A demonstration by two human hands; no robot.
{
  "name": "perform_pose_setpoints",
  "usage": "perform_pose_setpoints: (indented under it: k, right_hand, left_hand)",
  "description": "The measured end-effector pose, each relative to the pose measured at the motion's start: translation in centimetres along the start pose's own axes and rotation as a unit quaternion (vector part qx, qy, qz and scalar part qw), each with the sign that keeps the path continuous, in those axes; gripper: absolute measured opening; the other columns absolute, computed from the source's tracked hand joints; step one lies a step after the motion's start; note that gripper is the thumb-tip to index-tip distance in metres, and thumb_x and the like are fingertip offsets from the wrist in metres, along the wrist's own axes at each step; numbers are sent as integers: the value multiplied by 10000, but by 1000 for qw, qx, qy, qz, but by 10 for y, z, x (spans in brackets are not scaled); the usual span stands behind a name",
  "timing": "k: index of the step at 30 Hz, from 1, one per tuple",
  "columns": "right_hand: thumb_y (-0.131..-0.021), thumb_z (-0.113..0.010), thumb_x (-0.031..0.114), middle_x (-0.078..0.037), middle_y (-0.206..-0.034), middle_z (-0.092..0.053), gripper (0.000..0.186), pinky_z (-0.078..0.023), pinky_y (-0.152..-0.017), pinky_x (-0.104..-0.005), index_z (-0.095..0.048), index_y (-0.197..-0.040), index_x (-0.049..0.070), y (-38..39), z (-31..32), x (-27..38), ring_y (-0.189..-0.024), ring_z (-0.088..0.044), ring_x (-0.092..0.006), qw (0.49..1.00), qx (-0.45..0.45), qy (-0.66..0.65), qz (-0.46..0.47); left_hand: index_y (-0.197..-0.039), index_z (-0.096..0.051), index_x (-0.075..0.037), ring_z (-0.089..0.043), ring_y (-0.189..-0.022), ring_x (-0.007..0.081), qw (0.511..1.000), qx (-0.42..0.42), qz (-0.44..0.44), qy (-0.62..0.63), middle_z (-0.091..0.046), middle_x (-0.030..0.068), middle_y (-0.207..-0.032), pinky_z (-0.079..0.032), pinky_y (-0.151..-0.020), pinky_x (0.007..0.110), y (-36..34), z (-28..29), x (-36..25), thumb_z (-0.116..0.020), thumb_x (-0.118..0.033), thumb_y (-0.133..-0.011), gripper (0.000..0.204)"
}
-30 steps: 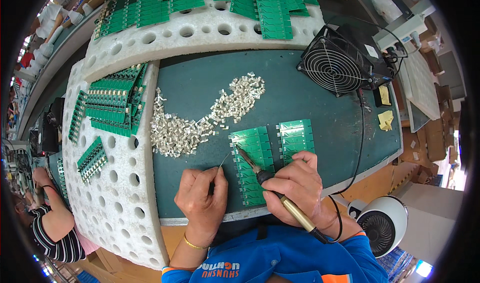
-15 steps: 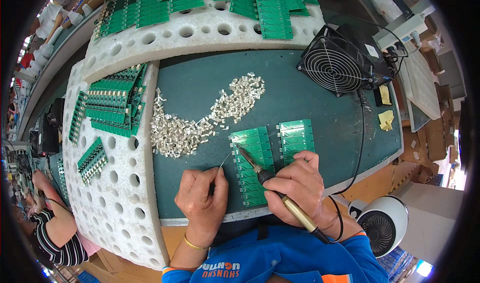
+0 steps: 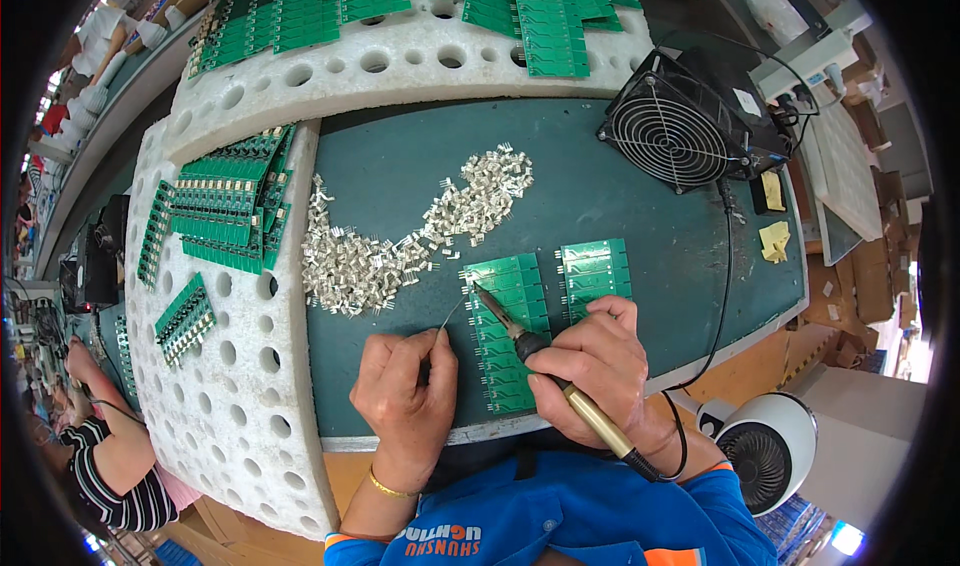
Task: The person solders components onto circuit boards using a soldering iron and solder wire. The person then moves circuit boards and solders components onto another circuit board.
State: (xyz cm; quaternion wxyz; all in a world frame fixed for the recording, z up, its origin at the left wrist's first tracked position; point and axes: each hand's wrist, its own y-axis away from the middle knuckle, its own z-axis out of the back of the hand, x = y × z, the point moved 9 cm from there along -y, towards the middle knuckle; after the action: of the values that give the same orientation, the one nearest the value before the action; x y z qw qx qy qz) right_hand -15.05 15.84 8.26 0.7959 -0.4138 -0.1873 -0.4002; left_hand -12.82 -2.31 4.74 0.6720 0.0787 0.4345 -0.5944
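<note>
The right hand [image 3: 597, 371] was closed around a soldering iron with a gold-coloured metal handle and black grip [image 3: 600, 418], its tip at the upper left of a long green circuit-board panel [image 3: 512, 361]; whether it touched could not be told. The left hand [image 3: 405, 386] pinched a thin silvery wire [image 3: 452, 313] that rose toward the same edge. The panel lay on the dark green surface [image 3: 400, 146], between the hands. Just right of it lay a second green panel [image 3: 594, 266], its lower end behind the right hand's fingers. Farther out were a heap of small white pinned connectors [image 3: 355, 266], a black square fan with a wire guard [image 3: 668, 141] and a perforated white foam slab [image 3: 230, 406] bearing populated green boards [image 3: 215, 201].
</note>
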Motion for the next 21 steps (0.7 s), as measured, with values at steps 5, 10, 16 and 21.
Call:
perform_pose_setpoints:
  k: [5, 10, 16, 21]
  right_hand:
    - [-625, -806, 36, 7, -725, -596, 262, -407, -800, -403, -692, -845, 122, 1, 0, 0, -662, -565, -185, 1000, 12, 1, -3]
    - [-633, -788, 33, -1, -735, -607, 269, -418, -816, -420, -687, -866, 121, 2, 0, 0, -657, -572, -189, 1000, 17, 2, 1]
    - [-641, -766, 21, -9, -745, -616, 273, -429, -826, -434, -679, -880, 118, 3, 0, 2, -659, -580, -193, 1000, 23, 5, 5]
    - [-629, -807, 49, 11, -731, -600, 258, -408, -821, -409, -692, -846, 128, 3, 1, 0, -663, -567, -188, 1000, 13, -2, -7]
  left_hand:
    - [-801, -702, -50, -555, -543, 178, 1000, -2, -1, 1, -578, 63, -685, -448, -475, 310, -1, -1, 0, -782, 22, -741, 123]
    - [-800, -702, -49, -555, -545, 179, 1000, 3, -2, 0, -577, 61, -681, -449, -477, 307, -1, -1, -1, -780, 21, -744, 119]
    - [-799, -701, -46, -550, -540, 177, 1000, 7, 1, 6, -576, 60, -679, -445, -476, 307, -1, -2, -1, -781, 16, -745, 114]
    - [-796, -702, -48, -549, -535, 179, 1000, 8, 9, 4, -580, 61, -683, -445, -476, 308, 0, -2, 2, -782, 12, -746, 112]
